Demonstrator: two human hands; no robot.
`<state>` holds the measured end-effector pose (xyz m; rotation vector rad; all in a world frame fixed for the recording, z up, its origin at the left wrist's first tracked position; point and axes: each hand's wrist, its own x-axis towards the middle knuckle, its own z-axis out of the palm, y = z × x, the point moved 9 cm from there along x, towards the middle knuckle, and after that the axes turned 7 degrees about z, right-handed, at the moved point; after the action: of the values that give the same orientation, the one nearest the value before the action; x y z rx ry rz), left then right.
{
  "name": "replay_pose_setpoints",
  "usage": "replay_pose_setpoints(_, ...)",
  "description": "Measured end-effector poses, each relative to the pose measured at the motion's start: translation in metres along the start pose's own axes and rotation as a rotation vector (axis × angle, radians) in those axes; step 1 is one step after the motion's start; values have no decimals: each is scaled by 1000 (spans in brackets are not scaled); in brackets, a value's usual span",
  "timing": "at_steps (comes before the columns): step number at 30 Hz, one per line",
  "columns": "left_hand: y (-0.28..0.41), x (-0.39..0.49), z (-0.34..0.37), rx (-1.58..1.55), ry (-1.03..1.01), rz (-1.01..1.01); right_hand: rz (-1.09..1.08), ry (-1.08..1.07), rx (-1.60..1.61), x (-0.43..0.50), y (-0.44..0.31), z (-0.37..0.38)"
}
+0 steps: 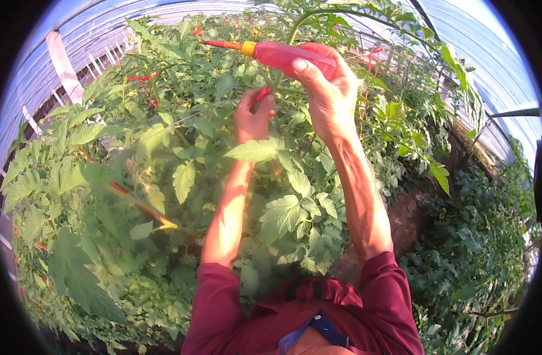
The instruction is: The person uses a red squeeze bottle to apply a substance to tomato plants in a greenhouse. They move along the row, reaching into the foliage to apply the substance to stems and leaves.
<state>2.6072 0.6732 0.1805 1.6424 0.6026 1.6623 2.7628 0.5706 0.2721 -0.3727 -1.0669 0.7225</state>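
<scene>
My right hand holds a translucent squeeze bottle of pink-red liquid, lying nearly level. Its yellow collar and long reddish nozzle point left. Lower and to the left, my left hand pinches a piece of red tie or string between thumb and fingers, beside a green tomato plant stem. That stem rises behind the bottle and arches over to the right. Tomato leaves partly cover my left wrist.
Dense tomato plants with yellow flowers surround both arms. More red ties and a thin line run among them. White posts stand at the left under the greenhouse's plastic film roof. Bare soil shows between rows at the right.
</scene>
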Motion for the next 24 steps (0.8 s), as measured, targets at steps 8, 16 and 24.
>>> replay_pose_setpoints(8,-9,5,-1,-134,-41,-43,-19,-113,-101,24,1,28)
replay_pose_setpoints(16,-10,9,8,-44,-97,-30,-55,16,-208,27,-2,12)
replay_pose_setpoints(24,-8,13,7,66,-117,-37,-74,59,-245,39,4,1)
